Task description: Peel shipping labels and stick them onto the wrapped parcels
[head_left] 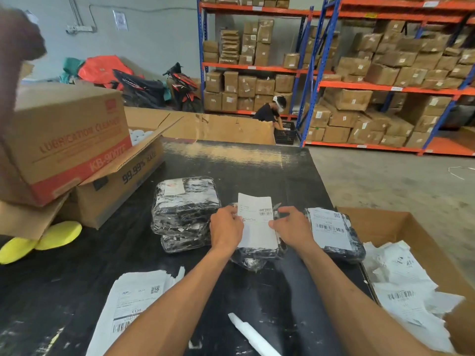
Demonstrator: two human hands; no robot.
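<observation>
A shipping label (257, 222) is pinched at its edges by the left hand (226, 228) and right hand (293, 227), apparently just above a wrapped parcel (257, 258) on the black desk (257, 165).

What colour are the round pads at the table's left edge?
Bright yellow pads, seen in the head view.

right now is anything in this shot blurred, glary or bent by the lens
Head view: a dark blurred shape blocks the top-left corner; glare streaks the black table at its far edge; the wide lens bows the shelving; the label between both hands is sharp, though its small print is unreadable.
</observation>
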